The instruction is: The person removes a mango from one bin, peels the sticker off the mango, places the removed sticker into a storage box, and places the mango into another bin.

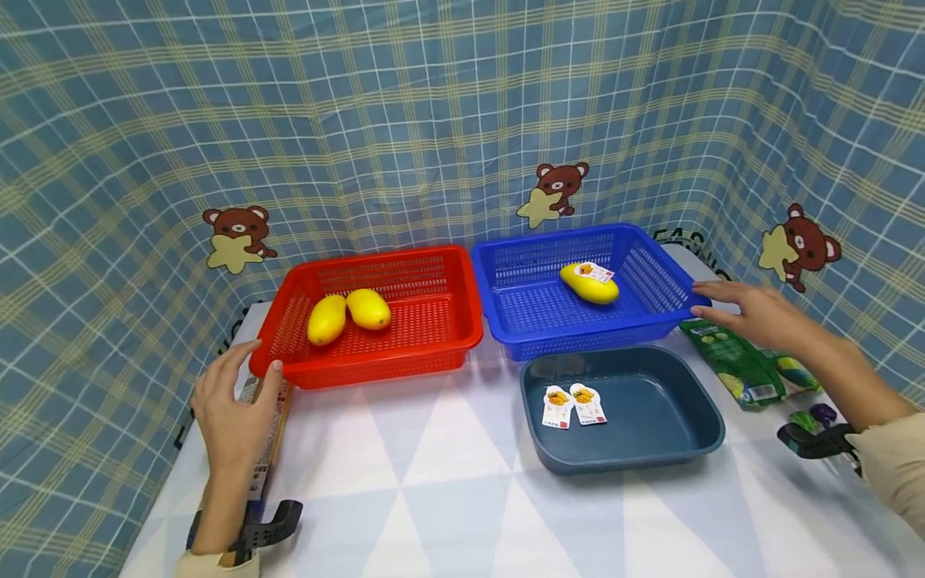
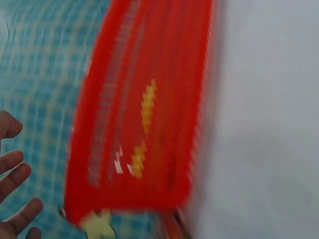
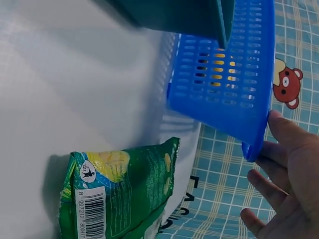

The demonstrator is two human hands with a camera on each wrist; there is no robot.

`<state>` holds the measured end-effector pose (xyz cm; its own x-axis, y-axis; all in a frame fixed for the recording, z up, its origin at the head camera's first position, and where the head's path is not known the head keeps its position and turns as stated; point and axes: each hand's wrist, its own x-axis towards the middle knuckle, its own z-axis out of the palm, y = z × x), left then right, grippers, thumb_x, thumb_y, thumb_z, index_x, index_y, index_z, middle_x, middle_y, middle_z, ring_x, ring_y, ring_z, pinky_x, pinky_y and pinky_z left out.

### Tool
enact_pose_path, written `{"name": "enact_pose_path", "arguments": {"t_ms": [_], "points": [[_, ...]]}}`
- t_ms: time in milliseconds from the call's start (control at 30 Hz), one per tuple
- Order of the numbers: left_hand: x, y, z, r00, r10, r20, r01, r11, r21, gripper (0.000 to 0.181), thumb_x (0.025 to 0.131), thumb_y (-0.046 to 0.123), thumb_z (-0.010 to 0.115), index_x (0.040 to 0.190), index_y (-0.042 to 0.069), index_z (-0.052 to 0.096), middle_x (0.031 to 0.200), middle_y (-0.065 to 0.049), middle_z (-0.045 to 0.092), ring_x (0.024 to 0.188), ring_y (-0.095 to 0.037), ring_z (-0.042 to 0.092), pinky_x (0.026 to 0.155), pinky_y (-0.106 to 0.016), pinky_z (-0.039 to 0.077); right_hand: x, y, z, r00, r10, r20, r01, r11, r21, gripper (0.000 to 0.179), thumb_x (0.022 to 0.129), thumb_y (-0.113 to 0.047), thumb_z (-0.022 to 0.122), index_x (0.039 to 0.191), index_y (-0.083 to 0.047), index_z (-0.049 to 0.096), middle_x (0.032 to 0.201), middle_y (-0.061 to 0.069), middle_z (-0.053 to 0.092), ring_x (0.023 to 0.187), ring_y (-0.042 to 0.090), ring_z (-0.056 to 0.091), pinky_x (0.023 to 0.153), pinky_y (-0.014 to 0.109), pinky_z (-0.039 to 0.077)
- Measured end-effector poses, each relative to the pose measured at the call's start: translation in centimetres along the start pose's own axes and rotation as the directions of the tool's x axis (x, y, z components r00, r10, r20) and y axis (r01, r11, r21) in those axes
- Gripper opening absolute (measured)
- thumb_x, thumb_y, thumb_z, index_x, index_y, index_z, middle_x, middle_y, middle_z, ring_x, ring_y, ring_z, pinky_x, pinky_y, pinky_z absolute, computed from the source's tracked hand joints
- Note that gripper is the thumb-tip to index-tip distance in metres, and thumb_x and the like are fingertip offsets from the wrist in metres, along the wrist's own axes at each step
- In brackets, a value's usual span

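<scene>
From my remote station, I have the right hand (image 1: 762,317) pinching the blue basket (image 1: 549,339) by its 3 o'clock rim, presumably because that lip offers purchase. My left hand (image 1: 234,401) is spread, gripping nothing, near the 8 o'clock corner of the red basket (image 1: 376,372). The blue basket holds one yellow fruit (image 1: 587,287), its card (image 1: 594,272) on top, likely for legibility.

Small closed-in spot, kind of room hard to tell, white-and-blue table (image 1: 405,498), checked cloth (image 1: 405,120) like walls behind and beside the table, bear pictures (image 1: 560,183) around the table
</scene>
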<state>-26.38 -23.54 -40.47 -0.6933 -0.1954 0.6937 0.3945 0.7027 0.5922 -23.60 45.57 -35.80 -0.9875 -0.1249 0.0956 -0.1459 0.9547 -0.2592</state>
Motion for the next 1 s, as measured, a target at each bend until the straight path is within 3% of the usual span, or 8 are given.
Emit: {"name": "enact_pose_path", "arguments": {"t_ms": [100, 233, 333, 467, 600, 700, 900, 1000], "points": [[0.5, 2.4, 0.9, 0.999, 0.037, 0.029, -0.035, 0.998, -0.054, 0.039, 0.09, 0.021, 0.074, 0.128, 0.012, 0.069, 0.133, -0.011, 0.061, 0.121, -0.032, 0.049, 0.103, -0.05, 0.034, 0.1, 0.0, -0.2, 0.999, 0.03, 0.028, -0.03, 0.999, 0.013, 0.067, 0.1, -0.044, 0.059, 0.149, 0.0, 0.044, 0.148, 0.035, 0.037, 0.128, 0.062, 0.035, 0.092, 0.074, 0.038], [1.2, 5.3, 2.8, 0.991, 0.032, 0.129, -0.017, 0.993, -0.116, 0.04, 0.091, 0.024, 0.075, 0.13, 0.016, 0.068, 0.131, -0.003, 0.061, 0.117, -0.023, 0.052, 0.095, -0.042, 0.04, 0.3, -0.2, -0.4, 0.996, 0.073, 0.054, -0.075, 0.996, 0.043, 0.073, 0.098, -0.051, 0.06, 0.151, -0.003, 0.042, 0.148, 0.034, 0.037, 0.13, 0.062, 0.033, 0.092, 0.076, 0.036], [1.9, 7.2, 4.3, 0.978, 0.05, 0.202, -0.017, 0.987, -0.159, 0.041, 0.091, 0.026, 0.075, 0.13, 0.018, 0.067, 0.131, 0.0, 0.06, 0.115, -0.022, 0.054, 0.098, -0.045, 0.041, 0.3, -0.4, -0.4, 0.993, 0.098, 0.073, -0.103, 0.992, 0.066, 0.076, 0.097, -0.053, 0.059, 0.152, -0.004, 0.04, 0.149, 0.033, 0.036, 0.132, 0.062, 0.029, 0.098, 0.079, 0.025], [2.9, 9.4, 6.5, 0.956, 0.114, 0.269, -0.052, 0.972, -0.23, 0.043, 0.091, 0.029, 0.075, 0.131, 0.019, 0.066, 0.129, 0.0, 0.06, 0.113, -0.022, 0.055, 0.092, -0.044, 0.045, 0.3, -0.5, -0.4, 0.992, 0.105, 0.07, -0.11, 0.992, 0.067, 0.076, 0.097, -0.054, 0.058, 0.152, -0.005, 0.039, 0.149, 0.033, 0.036, 0.13, 0.063, 0.031, 0.095, 0.077, 0.031], [3.9, 11.4, 8.5, 0.932, 0.155, 0.327, -0.052, 0.951, -0.303, 0.046, 0.091, 0.032, 0.075, 0.133, 0.018, 0.064, 0.13, 0.0, 0.059, 0.113, -0.025, 0.054, 0.092, -0.046, 0.044, 0.5, -0.6, -0.5, 0.992, 0.108, 0.067, -0.112, 0.993, 0.048, 0.076, 0.097, -0.057, 0.055, 0.153, -0.007, 0.038, 0.149, 0.032, 0.035, 0.126, 0.063, 0.037, 0.075, 0.06, 0.052], [4.6, 12.9, 9.8, 0.912, 0.167, 0.374, -0.039, 0.944, -0.328, 0.049, 0.09, 0.037, 0.074, 0.135, 0.019, 0.063, 0.132, 0.001, 0.058, 0.114, -0.026, 0.053, 0.095, -0.048, 0.043, 0.6, -0.6, -0.5, 0.99, 0.122, 0.072, -0.125, 0.991, 0.052, 0.078, 0.096, -0.06, 0.055, 0.153, -0.009, 0.039, 0.148, 0.032, 0.036, 0.125, 0.063, 0.038, 0.064, 0.049, 0.051], [5.9, 15.7, 12.5, 0.87, 0.182, 0.458, -0.016, 0.939, -0.344, 0.053, 0.09, 0.045, 0.072, 0.136, 0.021, 0.06, 0.133, 0.002, 0.057, 0.115, -0.025, 0.054, 0.097, -0.048, 0.044, 0.2, -0.4, -0.2, 0.988, 0.13, 0.078, -0.135, 0.989, 0.063, 0.078, 0.096, -0.058, 0.057, 0.152, -0.007, 0.04, 0.149, 0.031, 0.037, 0.13, 0.062, 0.033, 0.089, 0.071, 0.041], [6.5, 16.9, 14.0, 0.848, 0.189, 0.496, -0.013, 0.942, -0.335, 0.056, 0.089, 0.048, 0.071, 0.137, 0.022, 0.06, 0.134, 0.001, 0.056, 0.117, -0.025, 0.054, 0.098, -0.046, 0.045, 0.0, -0.3, -0.1, 0.991, 0.114, 0.07, -0.118, 0.991, 0.055, 0.075, 0.098, -0.055, 0.057, 0.152, -0.005, 0.04, 0.149, 0.031, 0.036, 0.13, 0.063, 0.032, 0.091, 0.076, 0.037]]}}
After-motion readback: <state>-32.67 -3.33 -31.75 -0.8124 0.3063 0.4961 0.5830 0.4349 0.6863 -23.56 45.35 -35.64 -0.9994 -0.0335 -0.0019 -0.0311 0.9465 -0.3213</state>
